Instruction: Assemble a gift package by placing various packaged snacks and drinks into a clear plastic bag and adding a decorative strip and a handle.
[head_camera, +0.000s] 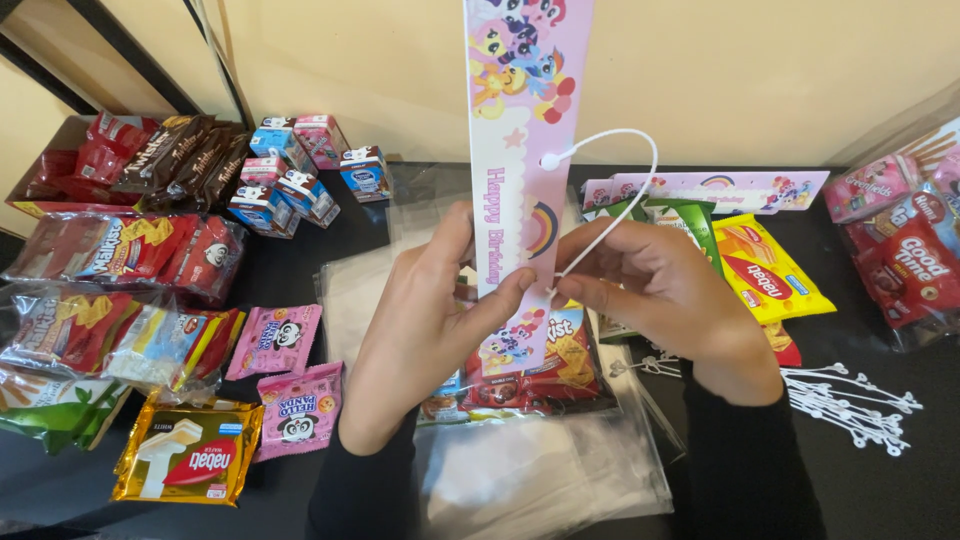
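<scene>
I hold a tall pink cardboard header card (522, 150) with cartoon ponies upright over a clear bag of snacks (530, 375). My left hand (425, 320) pinches the card's lower part from the left. My right hand (665, 295) grips the card's lower right edge and the end of a white plastic loop tie (640, 185), which arcs up to a ball end stuck through the card. The bag hangs below the card, between my wrists.
Snack packs cover the black table: red packs (120, 250) and small milk cartons (290, 170) at left, pink biscuit packets (275, 340), a gold wafer pack (190, 455), yellow wafer pack (765, 270), more loop ties (850, 400), spare header cards (700, 190), clear bags (540, 470).
</scene>
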